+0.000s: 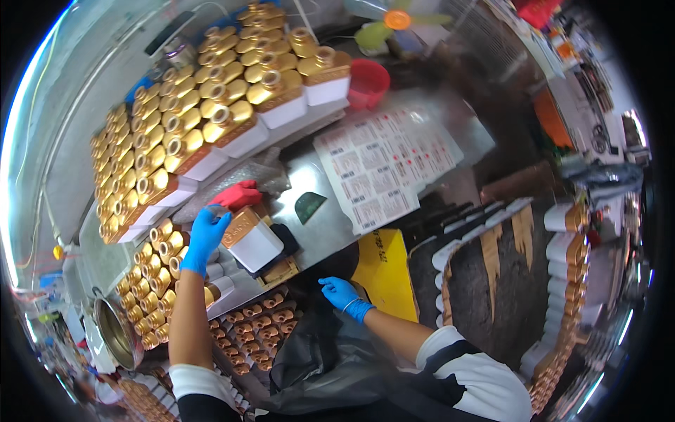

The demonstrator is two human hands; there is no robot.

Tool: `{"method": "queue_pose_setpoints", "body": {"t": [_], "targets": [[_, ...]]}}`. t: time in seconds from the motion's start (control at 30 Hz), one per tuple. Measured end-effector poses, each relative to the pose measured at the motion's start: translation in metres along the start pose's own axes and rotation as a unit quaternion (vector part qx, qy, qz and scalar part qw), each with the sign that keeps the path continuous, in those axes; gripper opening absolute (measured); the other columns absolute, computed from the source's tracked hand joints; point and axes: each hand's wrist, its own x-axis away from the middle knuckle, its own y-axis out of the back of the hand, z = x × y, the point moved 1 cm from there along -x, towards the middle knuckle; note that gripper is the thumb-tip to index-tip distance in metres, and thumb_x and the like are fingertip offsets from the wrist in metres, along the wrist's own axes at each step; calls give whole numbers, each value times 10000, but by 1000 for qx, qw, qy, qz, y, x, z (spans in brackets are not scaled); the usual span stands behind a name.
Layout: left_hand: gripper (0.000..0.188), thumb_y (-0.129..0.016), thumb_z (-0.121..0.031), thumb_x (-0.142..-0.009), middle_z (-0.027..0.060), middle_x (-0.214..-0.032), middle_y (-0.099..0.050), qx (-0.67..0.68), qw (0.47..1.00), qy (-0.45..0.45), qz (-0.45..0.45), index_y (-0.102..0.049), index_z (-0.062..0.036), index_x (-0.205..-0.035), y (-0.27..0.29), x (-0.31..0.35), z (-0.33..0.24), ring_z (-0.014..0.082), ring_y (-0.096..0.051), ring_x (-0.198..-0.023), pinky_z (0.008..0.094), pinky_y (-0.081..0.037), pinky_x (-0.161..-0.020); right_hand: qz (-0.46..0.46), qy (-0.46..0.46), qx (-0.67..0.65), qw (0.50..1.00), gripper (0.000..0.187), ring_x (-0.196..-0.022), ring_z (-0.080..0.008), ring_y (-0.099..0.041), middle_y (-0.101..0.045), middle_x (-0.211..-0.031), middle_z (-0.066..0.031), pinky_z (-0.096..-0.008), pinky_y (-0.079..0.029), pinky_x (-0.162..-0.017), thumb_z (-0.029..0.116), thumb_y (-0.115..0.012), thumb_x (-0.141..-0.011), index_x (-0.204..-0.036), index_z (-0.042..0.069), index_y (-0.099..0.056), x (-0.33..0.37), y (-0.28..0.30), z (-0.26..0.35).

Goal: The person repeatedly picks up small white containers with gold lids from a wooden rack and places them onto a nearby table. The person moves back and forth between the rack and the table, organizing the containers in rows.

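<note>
A bottle with a white body and an embossed gold shoulder [254, 246] lies tilted on a dark padded wooden rest [279, 271] at the bench's front edge. My left hand [204, 243], in a blue glove, is just left of the bottle's gold end. Its fingertips are pinched together; whatever they hold is too small to make out. Behind them lies a red glove or cloth [238, 196]. Lower and to the right, my gloved right hand [342, 294] hovers in front of the bench, apart from the bottle. Its fingers are curled in, and their inside is hidden.
Rows of gold-topped white bottles [225, 91] fill the back left, with gold caps or necks [151, 281] nearer. A printed label sheet [387, 165] and a green scraper-like piece [309, 206] lie on the metal bench. A yellow board [385, 274], red bucket [368, 83] and fan [397, 20] stand around.
</note>
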Motion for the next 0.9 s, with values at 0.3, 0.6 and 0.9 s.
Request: {"method": "queue_pose_setpoints", "body": {"t": [0.3,0.6,0.9], "targets": [[109,-543,-24,-840,99,-968,-580,38,986,-114,-114,-610,-15,-926,-63,186,-3,192,-558,-893,291,-428,-821,-220,-100,139,960,339,-925,-335,-587,-608,-1051,-179,-402,-471,-798,155,-493,-747,-1047,64,-624,81,-2,-125],[94,-595,-30,-792,94,-909,-602,29,987,-92,125,-626,-28,-881,-123,324,63,198,-594,-813,280,-466,-722,-348,-266,186,880,534,-1073,-360,-507,-523,-1181,-208,-429,-426,-896,197,-616,-689,-1197,72,-512,237,-20,-218],[148,-618,-118,-769,139,-885,-611,-96,944,-87,304,-652,-57,-899,-149,368,38,296,-602,-828,345,-477,-721,-697,-192,-395,568,544,-1032,-276,-553,-565,-1153,-138,-359,-423,-916,78,-620,-687,-1201,-6,-467,249,14,-411]]}}
